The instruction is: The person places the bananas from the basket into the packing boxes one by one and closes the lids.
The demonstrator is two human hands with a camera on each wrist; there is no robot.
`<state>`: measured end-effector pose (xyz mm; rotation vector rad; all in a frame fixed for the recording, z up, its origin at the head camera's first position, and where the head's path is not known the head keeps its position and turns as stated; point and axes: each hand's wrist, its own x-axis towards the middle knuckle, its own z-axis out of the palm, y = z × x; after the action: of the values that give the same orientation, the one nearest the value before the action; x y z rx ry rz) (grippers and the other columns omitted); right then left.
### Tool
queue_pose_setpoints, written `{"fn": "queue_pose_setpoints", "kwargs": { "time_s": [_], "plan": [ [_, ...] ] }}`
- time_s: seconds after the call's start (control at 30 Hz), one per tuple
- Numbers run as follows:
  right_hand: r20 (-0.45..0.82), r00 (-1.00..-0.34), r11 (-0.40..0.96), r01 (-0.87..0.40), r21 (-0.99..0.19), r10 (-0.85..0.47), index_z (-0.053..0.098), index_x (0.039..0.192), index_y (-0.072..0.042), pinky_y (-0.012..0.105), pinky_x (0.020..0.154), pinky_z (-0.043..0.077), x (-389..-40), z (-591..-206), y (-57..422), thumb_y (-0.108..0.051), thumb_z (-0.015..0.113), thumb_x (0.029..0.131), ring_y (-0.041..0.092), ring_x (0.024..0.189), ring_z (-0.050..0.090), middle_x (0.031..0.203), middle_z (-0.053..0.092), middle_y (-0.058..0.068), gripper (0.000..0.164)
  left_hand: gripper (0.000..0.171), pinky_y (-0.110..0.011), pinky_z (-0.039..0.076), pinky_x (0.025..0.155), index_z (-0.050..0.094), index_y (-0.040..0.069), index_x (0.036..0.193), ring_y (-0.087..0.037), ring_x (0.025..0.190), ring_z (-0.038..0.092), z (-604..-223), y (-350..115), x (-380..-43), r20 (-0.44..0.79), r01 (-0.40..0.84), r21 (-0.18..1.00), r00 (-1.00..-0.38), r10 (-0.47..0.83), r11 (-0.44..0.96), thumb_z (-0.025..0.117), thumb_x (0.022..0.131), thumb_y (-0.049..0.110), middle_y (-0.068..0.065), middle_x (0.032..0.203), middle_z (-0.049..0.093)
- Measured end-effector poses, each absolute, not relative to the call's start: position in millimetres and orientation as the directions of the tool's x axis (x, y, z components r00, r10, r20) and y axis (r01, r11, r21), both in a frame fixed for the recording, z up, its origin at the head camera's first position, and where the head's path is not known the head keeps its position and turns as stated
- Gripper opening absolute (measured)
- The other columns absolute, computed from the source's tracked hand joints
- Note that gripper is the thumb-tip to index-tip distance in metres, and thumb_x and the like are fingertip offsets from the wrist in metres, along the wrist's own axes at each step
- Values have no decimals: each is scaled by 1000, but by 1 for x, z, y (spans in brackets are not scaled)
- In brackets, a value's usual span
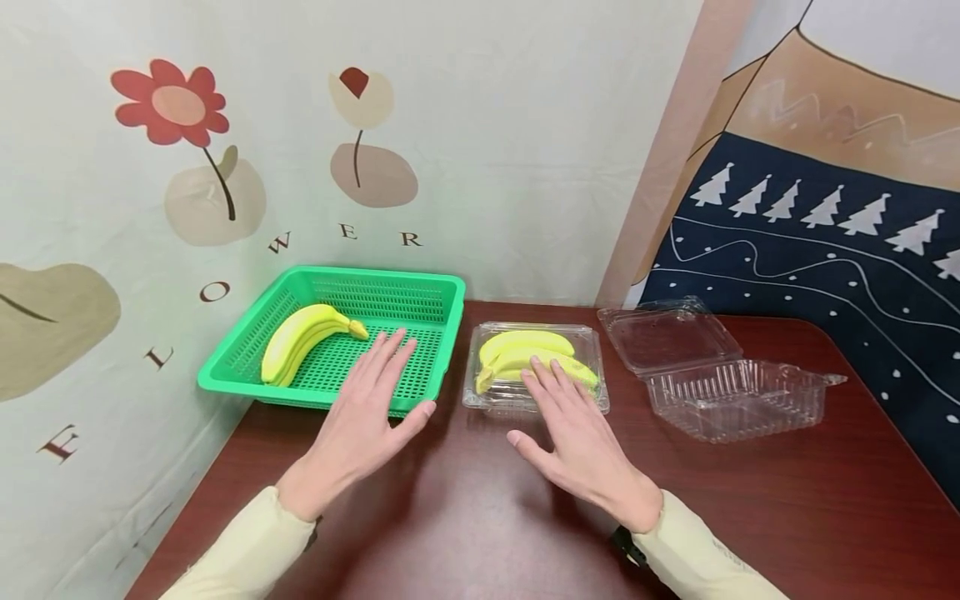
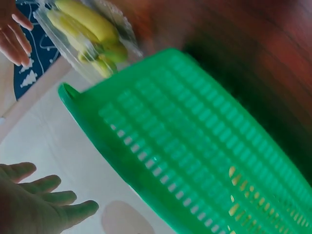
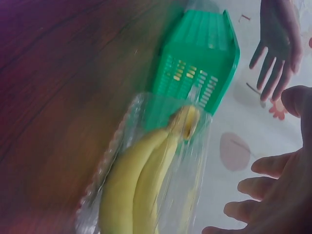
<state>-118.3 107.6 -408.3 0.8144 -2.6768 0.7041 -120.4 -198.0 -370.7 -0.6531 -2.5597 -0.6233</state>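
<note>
My left hand (image 1: 363,421) hovers with straight, spread fingers over the front right of a green plastic basket (image 1: 375,273). In that basket a bunch of yellow bananas (image 1: 296,340) lies at the left side. My right hand (image 1: 577,437) is held, fingers extended, over the front of a clear plastic clamshell box (image 1: 471,367) with its lid down. Bananas (image 1: 525,342) lie inside the box, and their stem (image 3: 187,122) shows in the right wrist view. Both wrist views show the hands (image 2: 34,204) apart from basket and box, holding nothing.
A second clear clamshell box (image 1: 735,408) stands on the right of the brown table (image 1: 465,517), its lid (image 1: 667,333) folded back. Behind the table hangs a flower-printed cloth (image 1: 510,167); a dark tree-patterned one (image 1: 810,242) is at the right.
</note>
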Motion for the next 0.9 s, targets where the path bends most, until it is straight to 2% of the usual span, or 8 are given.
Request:
{"fn": "queue_pose_setpoints", "kwargs": {
  "time_s": [0.43,0.63,0.9],
  "plan": [
    [319,-771,706,-635,-312,-552,40,160,-11,61,121,24,-124,-404,69,-58,55,100,30,157,20,170,26,4,77,77,-62,20,121,41,0,156,-48,152,24,-362,-246,-149,451,421,302,-854,261,855,64,97,44,-21,165,32],
    [299,-741,696,-669,-260,-601,38,161,-13,61,121,25,-125,-404,52,-60,51,101,31,157,20,170,26,3,77,78,-68,22,118,40,-2,155,-50,150,24,-355,-272,-167,432,371,265,-871,235,890,64,97,44,-25,162,33],
    [289,-709,670,-704,-237,-643,36,162,-13,61,121,24,-126,-407,31,-63,46,103,27,158,16,171,25,3,78,80,-73,20,115,38,-4,155,-54,149,23,-359,-308,-193,331,287,209,-920,209,935,58,99,50,-30,160,33]
  ]
}}
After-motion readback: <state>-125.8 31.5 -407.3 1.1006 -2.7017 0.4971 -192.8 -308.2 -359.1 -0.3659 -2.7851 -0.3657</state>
